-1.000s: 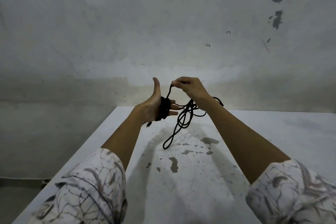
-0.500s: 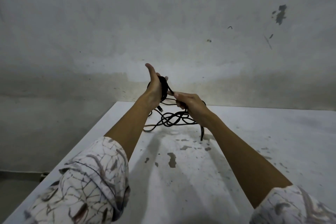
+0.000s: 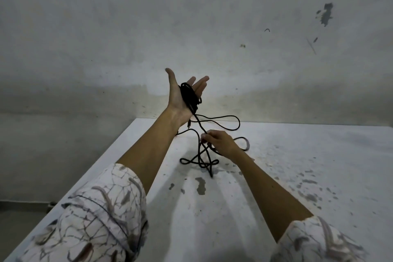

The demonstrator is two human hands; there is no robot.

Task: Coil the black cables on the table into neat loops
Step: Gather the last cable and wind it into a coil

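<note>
One black cable [image 3: 214, 122] is in view, partly wound in several turns round the palm of the left hand [image 3: 180, 93]; the turns are too bunched to count. That hand is raised above the worktop [image 3: 297, 176], palm up, fingers straight and spread, thumb out. The rest of the cable trails down in loose loops onto the worktop. Lower, the right hand [image 3: 219, 142] pinches a strand with curled fingers. Both forearms are bare, with patterned sleeves [image 3: 102, 217] at the elbows.
</note>
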